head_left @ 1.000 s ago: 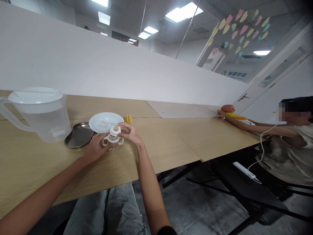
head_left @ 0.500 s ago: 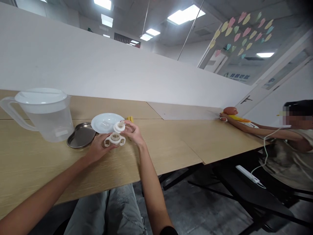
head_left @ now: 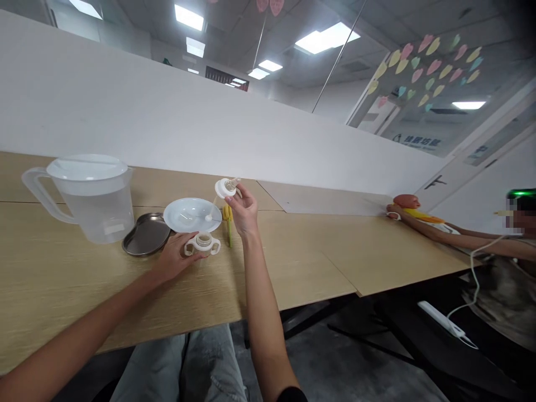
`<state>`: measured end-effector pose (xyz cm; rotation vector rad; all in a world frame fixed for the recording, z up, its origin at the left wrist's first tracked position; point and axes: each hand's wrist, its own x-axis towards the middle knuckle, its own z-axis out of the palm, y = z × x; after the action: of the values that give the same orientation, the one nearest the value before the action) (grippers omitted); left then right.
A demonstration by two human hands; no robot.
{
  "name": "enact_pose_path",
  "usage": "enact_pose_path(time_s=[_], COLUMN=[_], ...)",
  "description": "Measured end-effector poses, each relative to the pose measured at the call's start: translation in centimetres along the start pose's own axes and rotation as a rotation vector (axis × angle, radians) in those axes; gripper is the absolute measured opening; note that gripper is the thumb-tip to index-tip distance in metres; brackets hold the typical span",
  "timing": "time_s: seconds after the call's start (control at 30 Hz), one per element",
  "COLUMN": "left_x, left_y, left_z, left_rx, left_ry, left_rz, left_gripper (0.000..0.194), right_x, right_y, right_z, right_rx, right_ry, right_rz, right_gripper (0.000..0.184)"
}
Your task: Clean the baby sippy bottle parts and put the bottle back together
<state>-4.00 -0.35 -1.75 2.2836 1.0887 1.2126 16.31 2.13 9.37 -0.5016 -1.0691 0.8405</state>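
- Head view, right hand [head_left: 244,211]: raised above the table, fingers curled and pinching a white bottle collar [head_left: 225,188] with a teat [head_left: 233,182] pointing up and away, held clear of everything, just above the plate's far edge.
- Left hand [head_left: 176,257]: low on the table, fingers extended against the near handle of a two-handled baby bottle [head_left: 203,244]; I cannot tell whether they grip it or only touch it.
- The baby bottle stands upright on the wooden table [head_left: 62,279], its neck uncapped, just in front of a white plate [head_left: 192,215].
- A yellow bottle brush [head_left: 228,223] lies just beyond the plate.
- To the left sit a steel kidney tray [head_left: 146,234] and a clear plastic pitcher [head_left: 87,204] with a white lid.
- Far along the table, a seated person [head_left: 502,251] has both arms around a baby doll [head_left: 404,201].
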Motion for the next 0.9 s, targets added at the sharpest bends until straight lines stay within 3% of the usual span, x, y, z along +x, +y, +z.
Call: enact_pose_path(time_s=[0.23,0.37,0.73,0.9], left_x=[0.0,0.0,0.1,0.1], left_y=[0.0,0.2,0.8,0.8], left_z=[0.1,0.2,0.0,0.0], left_rx=[0.007,0.008,0.006,0.005], left_ry=[0.006,0.011,0.018,0.021], left_rz=[0.004,0.019,0.027,0.031], left_gripper=[0.066,0.065,0.064,0.065], right_x=[-0.4,-1.0,-1.4,-1.6], right_y=[6.3,8.6,8.4,8.8], right_z=[-1.4,-2.1,-2.3,-2.1], right_rx=[-0.193,-0.315,-0.545,-0.494], right_ry=[-0.013,-0.011,-0.075,-0.080], right_rz=[0.124,0.079,-0.111,-0.067], right_gripper=[0.058,0.054,0.043,0.044])
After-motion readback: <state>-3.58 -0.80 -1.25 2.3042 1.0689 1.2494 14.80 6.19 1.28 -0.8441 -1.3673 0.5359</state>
